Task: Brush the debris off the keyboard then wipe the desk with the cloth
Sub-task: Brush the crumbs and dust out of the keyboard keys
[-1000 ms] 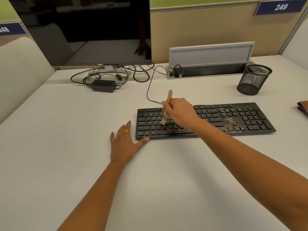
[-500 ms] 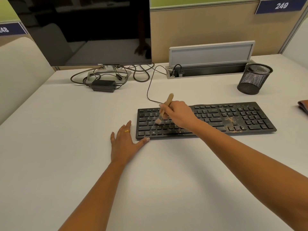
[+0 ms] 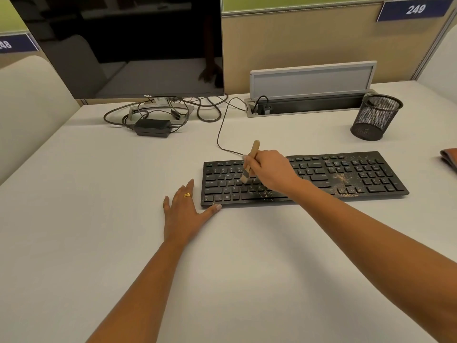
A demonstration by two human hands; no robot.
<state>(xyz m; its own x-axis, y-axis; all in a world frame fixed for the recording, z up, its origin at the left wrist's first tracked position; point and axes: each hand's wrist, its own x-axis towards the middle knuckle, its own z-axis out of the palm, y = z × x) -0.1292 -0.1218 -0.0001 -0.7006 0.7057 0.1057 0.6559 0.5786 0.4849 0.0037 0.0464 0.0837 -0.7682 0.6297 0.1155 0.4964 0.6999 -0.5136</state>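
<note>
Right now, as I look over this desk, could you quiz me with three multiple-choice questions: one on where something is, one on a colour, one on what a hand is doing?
1. Where does the mesh cup stand?
A. Behind the keyboard's right end
B. On top of the keyboard
C. In front of the keyboard, near the person

2. What colour is the keyboard?
A. White
B. Blue
C. Black

3. What is the right hand doing?
A. Lying flat, empty
B. Gripping the brush
C. Raised in the air, empty

Answers:
1 A: the cup sits farther back than the keyboard, at its right end, apart from it.
2 C: its body and keys are black, speckled with tan debris.
3 B: the fingers curl round the wooden handle, bristles down on the keys.
</note>
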